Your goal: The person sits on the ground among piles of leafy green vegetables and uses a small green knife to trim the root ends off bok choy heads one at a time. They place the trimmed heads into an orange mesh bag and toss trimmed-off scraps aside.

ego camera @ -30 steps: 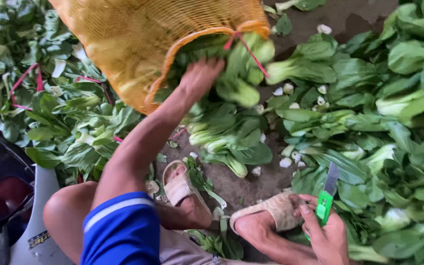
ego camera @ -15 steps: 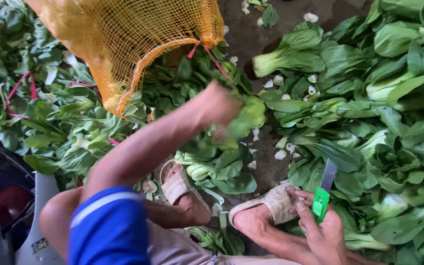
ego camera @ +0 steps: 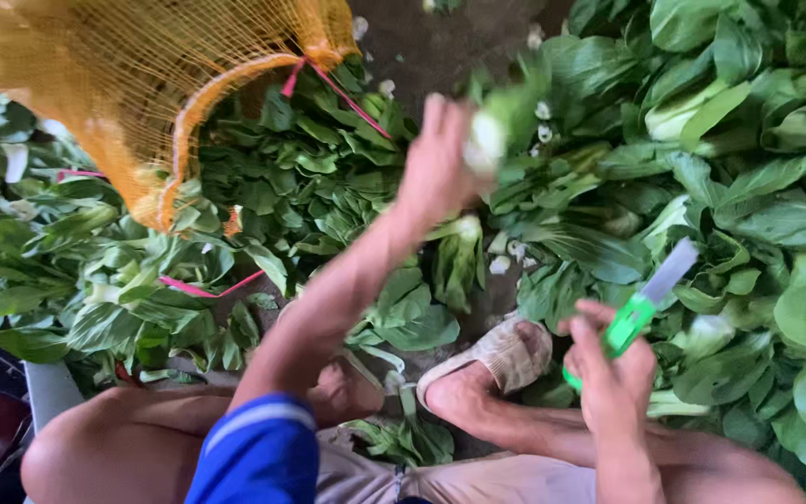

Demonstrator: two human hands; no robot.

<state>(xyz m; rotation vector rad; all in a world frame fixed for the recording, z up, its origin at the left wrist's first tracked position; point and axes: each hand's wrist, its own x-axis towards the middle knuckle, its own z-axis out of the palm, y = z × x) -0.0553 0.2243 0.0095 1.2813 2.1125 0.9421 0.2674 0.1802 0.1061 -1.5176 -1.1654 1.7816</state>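
From the head camera, the person is sitting low on the ground with knees apart, looking down over a floor strewn with leafy greens. The left hand [ego camera: 436, 173] is reaching forward with the arm stretched out, its fingers closing around the pale base of a bok choy head [ego camera: 496, 126]. That bok choy is blurring in the frame, lifted above the other greens and hanging over the dark ground between the two piles. The right hand [ego camera: 613, 383] is sitting low beside the right knee, fingers wrapping tightly round the bright green handle of a small knife [ego camera: 646, 299]; the pale blade is pointing up and away from the body, over the heap on the right.

An orange mesh sack [ego camera: 132, 84] is lying at the upper left with its mouth facing the person, a pink drawstring [ego camera: 328, 84] trailing from its rim across the leaves. A spread of loose bok choy [ego camera: 310, 187] is lying just below the sack's mouth. A larger pile of bok choy [ego camera: 748, 168] is filling the right side. A tan sandal [ego camera: 506, 355] is showing on one foot, near the right hand. A blue sleeve with a white stripe [ego camera: 254, 453] is covering the left upper arm.
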